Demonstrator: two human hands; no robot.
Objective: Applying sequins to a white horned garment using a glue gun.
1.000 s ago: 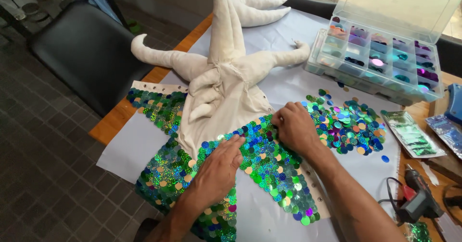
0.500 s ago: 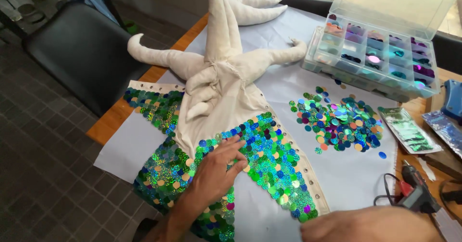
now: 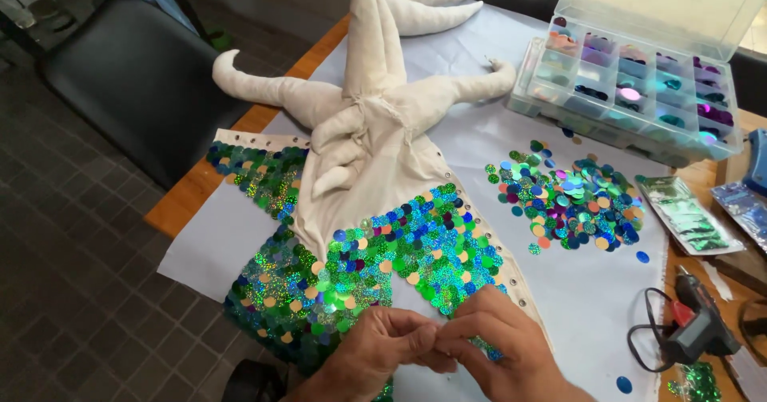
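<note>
A cream stuffed fabric figure (image 3: 363, 130) with several pointed limbs lies on white paper (image 3: 583, 290). Its lower part is covered with shiny green, blue and gold sequins (image 3: 415, 250). My left hand (image 3: 379, 350) and my right hand (image 3: 499, 342) meet at the near edge of the sequinned fabric, fingertips pinched together over something too small to make out. A loose pile of mixed sequins (image 3: 571, 202) lies on the paper to the right, apart from both hands.
An open clear compartment box (image 3: 631, 90) of sequins stands at the back right. A glue gun (image 3: 699, 326) with its cord lies at the right, beside sachets of sequins (image 3: 687, 214). A dark chair (image 3: 132, 82) stands left of the wooden table edge (image 3: 192, 202).
My right hand left the sequinned fabric, swung out to the lower right, then came back to meet my left hand. My left hand lifted off the sequins and curled its fingers.
</note>
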